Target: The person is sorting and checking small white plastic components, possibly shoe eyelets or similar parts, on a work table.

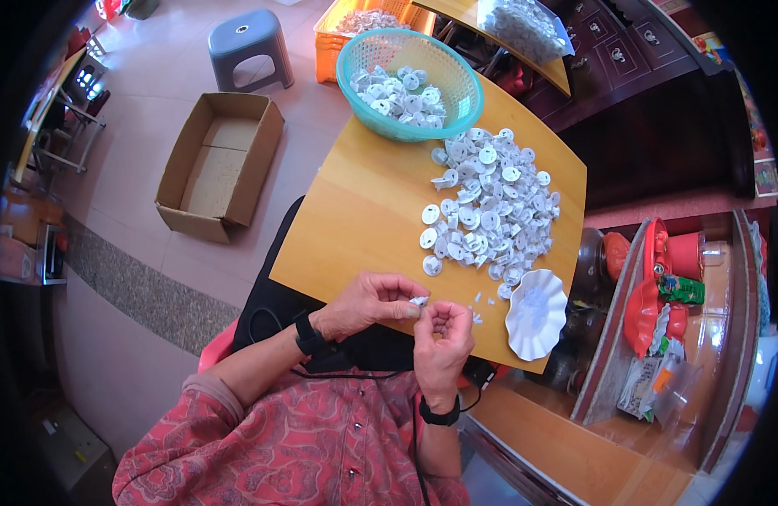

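My left hand point(368, 302) pinches a small white plastic piece point(418, 301) between thumb and fingertips, above the near edge of the wooden table point(343, 215). Close beside it, my right hand point(444, 339) is closed, its thumb and index finger pressed together at the piece. Whether those fingers hold a tiny part of their own is hidden. Beyond the hands lies a large heap of white round plastic parts point(490, 207). To the right of my right hand stands a white scalloped dish point(548, 333) of tiny whitish pieces. A few tiny white bits point(478, 319) lie loose between hand and dish.
A turquoise basket point(469, 101) of similar white parts stands at the table's far end. Behind it is an orange crate point(326, 42). On the floor to the left are a cardboard box point(258, 169) and a grey stool point(247, 38). A cluttered shelf point(710, 337) borders the right.
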The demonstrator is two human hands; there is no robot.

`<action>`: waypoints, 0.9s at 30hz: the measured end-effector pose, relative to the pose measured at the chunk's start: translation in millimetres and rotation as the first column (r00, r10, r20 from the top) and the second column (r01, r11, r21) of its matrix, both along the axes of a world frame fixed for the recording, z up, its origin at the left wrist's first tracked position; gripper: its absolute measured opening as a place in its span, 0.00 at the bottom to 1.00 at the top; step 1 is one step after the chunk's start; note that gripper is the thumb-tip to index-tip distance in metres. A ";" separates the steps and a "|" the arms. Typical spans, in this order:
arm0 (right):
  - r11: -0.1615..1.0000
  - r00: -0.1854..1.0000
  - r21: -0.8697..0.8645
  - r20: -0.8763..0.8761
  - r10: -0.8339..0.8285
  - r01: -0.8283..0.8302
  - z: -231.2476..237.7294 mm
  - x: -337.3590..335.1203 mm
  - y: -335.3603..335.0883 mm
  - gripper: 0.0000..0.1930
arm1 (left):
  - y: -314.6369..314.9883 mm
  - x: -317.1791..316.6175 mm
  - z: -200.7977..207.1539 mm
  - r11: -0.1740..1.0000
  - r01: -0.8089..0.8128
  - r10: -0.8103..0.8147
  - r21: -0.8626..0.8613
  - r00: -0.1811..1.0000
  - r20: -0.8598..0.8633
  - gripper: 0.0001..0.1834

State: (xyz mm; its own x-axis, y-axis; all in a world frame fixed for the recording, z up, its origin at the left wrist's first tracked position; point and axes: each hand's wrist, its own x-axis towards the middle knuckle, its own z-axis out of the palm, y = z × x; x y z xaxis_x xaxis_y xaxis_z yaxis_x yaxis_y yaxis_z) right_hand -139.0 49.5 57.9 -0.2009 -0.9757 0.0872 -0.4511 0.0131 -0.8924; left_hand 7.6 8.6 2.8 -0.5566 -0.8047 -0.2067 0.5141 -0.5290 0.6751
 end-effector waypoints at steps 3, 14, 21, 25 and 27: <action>1.000 1.000 -0.002 -0.013 -0.017 0.017 -1.0 -0.7 -0.1 0.09 | -2.9 0.8 -0.4 1.000 0.000 0.000 0.001 1.000 0.014 0.15; 0.995 0.912 0.094 0.406 -0.056 0.019 -2.0 -5.5 -2.4 0.11 | -5.5 1.5 9.3 0.999 -0.035 0.035 -0.011 0.999 0.009 0.15; 0.994 0.924 0.088 0.371 -0.095 0.067 -5.5 -10.7 -1.2 0.10 | -24.7 10.2 23.7 0.998 -0.024 0.030 -0.057 0.994 0.110 0.16; 0.993 0.945 0.074 0.306 -0.112 0.094 -15.1 -26.1 8.4 0.09 | -73.4 24.4 55.6 0.964 -0.232 0.259 -0.131 0.930 0.260 0.17; 0.989 0.942 0.094 0.307 -0.135 0.111 -19.5 -33.0 14.5 0.09 | -106.8 31.0 63.7 0.915 -0.355 0.392 -0.191 0.895 0.213 0.19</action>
